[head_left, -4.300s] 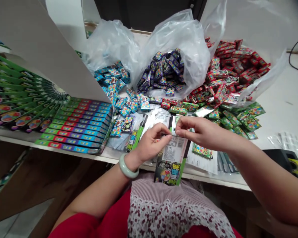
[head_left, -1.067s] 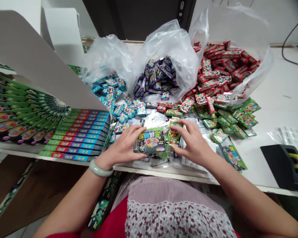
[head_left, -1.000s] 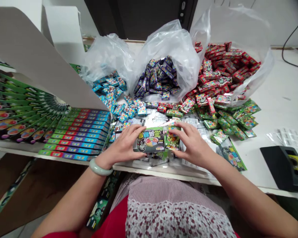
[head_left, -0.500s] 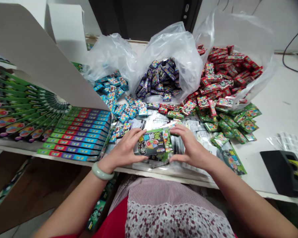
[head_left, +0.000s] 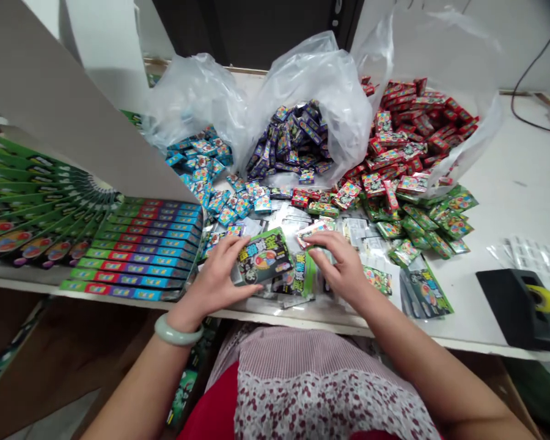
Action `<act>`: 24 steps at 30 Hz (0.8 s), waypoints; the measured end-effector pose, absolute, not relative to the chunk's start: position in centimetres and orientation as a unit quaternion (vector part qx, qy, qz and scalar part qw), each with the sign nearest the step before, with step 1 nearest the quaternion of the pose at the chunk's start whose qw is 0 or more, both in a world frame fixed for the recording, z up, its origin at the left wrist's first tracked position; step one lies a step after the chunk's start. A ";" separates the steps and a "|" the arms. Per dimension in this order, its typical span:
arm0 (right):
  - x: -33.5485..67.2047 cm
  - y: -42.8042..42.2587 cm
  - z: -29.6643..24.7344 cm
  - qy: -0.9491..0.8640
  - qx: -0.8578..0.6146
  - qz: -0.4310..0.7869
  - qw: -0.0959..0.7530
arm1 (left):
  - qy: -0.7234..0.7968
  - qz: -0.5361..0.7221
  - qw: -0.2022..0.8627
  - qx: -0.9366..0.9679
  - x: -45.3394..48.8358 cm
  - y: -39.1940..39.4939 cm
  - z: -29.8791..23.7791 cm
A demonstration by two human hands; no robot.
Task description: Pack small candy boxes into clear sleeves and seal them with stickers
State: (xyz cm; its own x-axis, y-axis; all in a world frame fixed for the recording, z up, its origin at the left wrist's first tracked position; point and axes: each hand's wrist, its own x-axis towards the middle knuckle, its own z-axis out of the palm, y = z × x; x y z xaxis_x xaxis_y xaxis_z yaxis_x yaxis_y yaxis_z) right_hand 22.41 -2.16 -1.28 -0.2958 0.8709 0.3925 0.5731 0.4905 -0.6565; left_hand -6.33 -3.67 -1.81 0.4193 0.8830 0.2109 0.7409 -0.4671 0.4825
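My left hand (head_left: pixel 222 275) grips a black-and-green printed snack card (head_left: pixel 261 256), tilted, with its edge against my palm and fingers. My right hand (head_left: pixel 341 263) stands to the right of it, its fingers curled on a green-edged packet (head_left: pixel 319 255). Below and between my hands lies another green-bordered printed packet (head_left: pixel 296 278). A small red-and-green candy box (head_left: pixel 312 232) lies just above my right fingers. What my right palm covers is hidden.
Heaps of blue, purple and red small boxes (head_left: pixel 293 143) sit in clear plastic bags (head_left: pixel 311 79) at the back. Green packets (head_left: pixel 431 220) spread to the right, and stacked long boxes (head_left: pixel 137 250) lie left. A black tape dispenser (head_left: pixel 517 302) stands at the right.
My hands have parted. The printed card has tilted and moved left with my left hand, and my right hand has moved off it to the green packet. The view has shifted slightly.
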 end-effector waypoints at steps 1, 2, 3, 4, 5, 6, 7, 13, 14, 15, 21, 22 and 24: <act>21.6 -2.5 -0.9 -0.782 -0.463 0.190 0.372 | 0.489 0.219 0.160 0.829 -6.1 -3.7 -1.8; 20.8 -2.8 -0.7 -0.785 -0.473 0.172 0.362 | 0.489 0.217 0.159 0.830 -5.8 -3.8 -1.8; 20.2 -3.0 -0.5 -0.786 -0.488 0.157 0.344 | 0.490 0.217 0.156 0.830 -5.7 -3.8 -1.9; 19.7 -3.1 -0.5 -0.785 -0.504 0.151 0.326 | 0.491 0.217 0.152 0.830 -5.5 -3.8 -1.9; 19.4 -3.1 -0.6 -0.781 -0.517 0.157 0.314 | 0.491 0.216 0.149 0.830 -5.4 -3.9 -2.0; 19.3 -2.9 -0.9 -0.775 -0.523 0.175 0.309 | 0.492 0.215 0.148 0.831 -5.3 -3.9 -2.1; 19.2 -2.8 -1.2 -0.767 -0.525 0.197 0.313 | 0.493 0.214 0.148 0.831 -5.3 -3.9 -2.2; 19.5 -2.2 -3.0 -0.760 -0.505 0.269 0.309 | 0.474 0.216 0.172 0.836 -4.8 -4.0 -2.4; 19.9 -2.1 -3.1 -0.761 -0.502 0.273 0.308 | 0.473 0.213 0.174 0.837 -4.9 -4.1 -2.3; 20.5 -2.0 -3.1 -0.756 -0.506 0.269 0.316 | 0.476 0.211 0.173 0.836 -5.1 -4.1 -2.2; 22.9 -0.5 -4.6 -0.715 -0.634 0.108 0.275 | 0.524 0.256 0.136 0.801 -6.8 -3.7 -2.2; 22.6 -0.2 -5.0 -0.715 -0.648 0.097 0.245 | 0.524 0.262 0.133 0.800 -6.7 -3.7 -2.3; 21.8 0.2 -5.8 -0.711 -0.666 0.095 0.204 | 0.522 0.262 0.133 0.800 -6.3 -3.6 -2.5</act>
